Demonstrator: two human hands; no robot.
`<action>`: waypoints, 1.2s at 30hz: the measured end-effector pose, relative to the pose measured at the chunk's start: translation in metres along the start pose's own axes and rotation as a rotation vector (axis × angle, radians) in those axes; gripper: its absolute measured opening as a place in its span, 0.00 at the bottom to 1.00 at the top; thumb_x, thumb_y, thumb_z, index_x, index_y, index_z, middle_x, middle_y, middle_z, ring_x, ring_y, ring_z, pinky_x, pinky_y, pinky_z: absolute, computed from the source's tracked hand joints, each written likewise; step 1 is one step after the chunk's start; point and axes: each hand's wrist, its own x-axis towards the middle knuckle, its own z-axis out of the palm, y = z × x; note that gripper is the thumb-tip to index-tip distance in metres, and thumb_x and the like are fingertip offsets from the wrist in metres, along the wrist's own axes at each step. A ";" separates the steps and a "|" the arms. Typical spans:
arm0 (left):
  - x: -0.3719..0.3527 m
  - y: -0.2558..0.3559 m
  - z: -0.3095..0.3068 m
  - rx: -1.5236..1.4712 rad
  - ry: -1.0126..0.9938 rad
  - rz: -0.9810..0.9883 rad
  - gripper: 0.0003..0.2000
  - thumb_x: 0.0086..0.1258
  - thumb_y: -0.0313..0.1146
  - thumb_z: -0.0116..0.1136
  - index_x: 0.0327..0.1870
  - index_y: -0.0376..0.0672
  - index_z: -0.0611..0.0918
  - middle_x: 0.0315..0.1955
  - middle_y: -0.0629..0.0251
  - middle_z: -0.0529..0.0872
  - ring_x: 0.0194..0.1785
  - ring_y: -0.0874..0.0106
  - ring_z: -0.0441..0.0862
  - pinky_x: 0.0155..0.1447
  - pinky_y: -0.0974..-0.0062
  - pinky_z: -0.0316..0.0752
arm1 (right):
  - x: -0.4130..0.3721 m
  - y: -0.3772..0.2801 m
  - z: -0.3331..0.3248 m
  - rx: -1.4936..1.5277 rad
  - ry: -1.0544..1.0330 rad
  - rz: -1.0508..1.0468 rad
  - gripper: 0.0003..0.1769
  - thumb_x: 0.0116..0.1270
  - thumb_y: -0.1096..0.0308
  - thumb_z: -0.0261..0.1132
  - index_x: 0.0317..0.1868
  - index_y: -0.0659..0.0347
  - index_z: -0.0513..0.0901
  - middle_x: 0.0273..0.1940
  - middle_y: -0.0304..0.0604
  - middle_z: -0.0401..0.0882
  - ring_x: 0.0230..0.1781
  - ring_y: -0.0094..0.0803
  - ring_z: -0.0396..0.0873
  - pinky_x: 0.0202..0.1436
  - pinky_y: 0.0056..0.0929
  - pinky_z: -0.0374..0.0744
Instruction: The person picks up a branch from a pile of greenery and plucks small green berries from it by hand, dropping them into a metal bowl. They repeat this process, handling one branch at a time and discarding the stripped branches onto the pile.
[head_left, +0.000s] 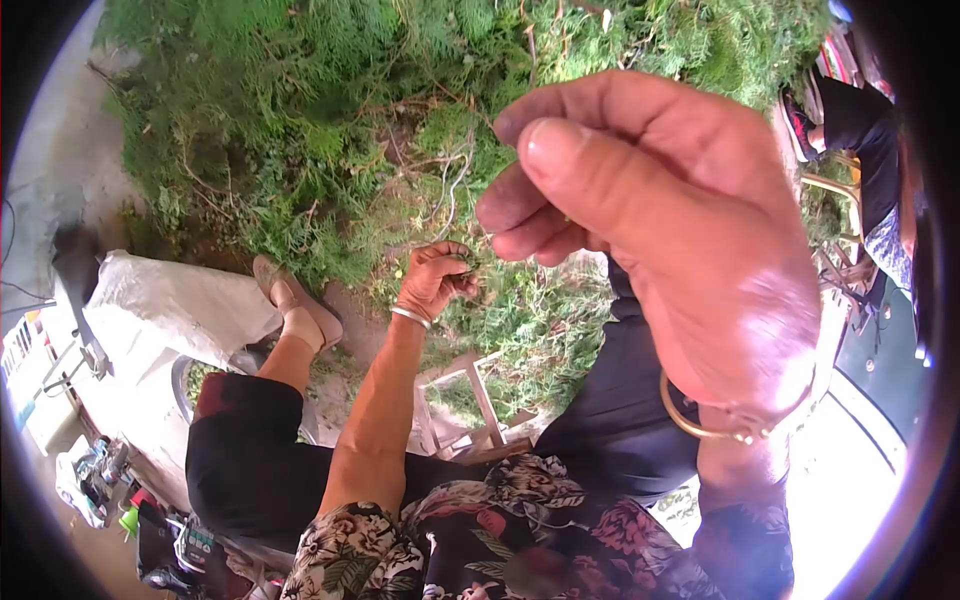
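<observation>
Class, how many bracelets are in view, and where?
2. A silver bracelet at the wrist of the left hand, out by the greenery; a gold bracelet at the wrist of the right hand, near the camera. More may be hidden.

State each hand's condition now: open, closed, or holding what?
Left hand: closed on a green sprig.
Right hand: pinched shut; contents cannot be told.

Heaped green cuttings [330, 130] block the far side. Wooden stool [470, 400] obstructs near centre. Bare ground [70, 160] far left lies open.
</observation>
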 end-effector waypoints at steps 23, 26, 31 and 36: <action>-0.194 0.169 0.170 -0.107 -0.055 0.371 0.24 0.79 0.46 0.36 0.52 0.28 0.73 0.43 0.53 0.80 0.45 0.61 0.82 0.53 0.63 0.80 | 0.009 0.022 0.041 -0.742 -0.166 -0.596 0.05 0.52 0.77 0.66 0.30 0.67 0.80 0.25 0.50 0.78 0.25 0.44 0.77 0.29 0.36 0.73; -0.202 0.169 0.154 -0.131 -0.124 0.318 0.24 0.79 0.48 0.37 0.50 0.30 0.74 0.42 0.52 0.81 0.45 0.58 0.82 0.51 0.64 0.80 | 0.010 0.021 0.045 -0.646 -0.190 -0.456 0.05 0.53 0.75 0.66 0.29 0.67 0.78 0.24 0.52 0.76 0.26 0.46 0.77 0.30 0.38 0.73; -0.199 0.166 0.144 -0.184 -0.173 0.292 0.21 0.77 0.44 0.44 0.50 0.31 0.75 0.40 0.52 0.83 0.41 0.60 0.83 0.44 0.67 0.81 | 0.014 0.018 0.045 -0.689 -0.324 -0.464 0.06 0.55 0.76 0.65 0.29 0.69 0.77 0.21 0.49 0.76 0.22 0.31 0.73 0.29 0.31 0.72; -0.199 0.162 0.150 -0.063 -0.220 0.331 0.14 0.73 0.35 0.53 0.49 0.32 0.77 0.34 0.56 0.84 0.35 0.66 0.84 0.34 0.70 0.81 | 0.015 0.018 0.051 -0.464 -0.437 -0.296 0.05 0.57 0.76 0.65 0.30 0.70 0.77 0.22 0.44 0.77 0.25 0.22 0.72 0.30 0.27 0.72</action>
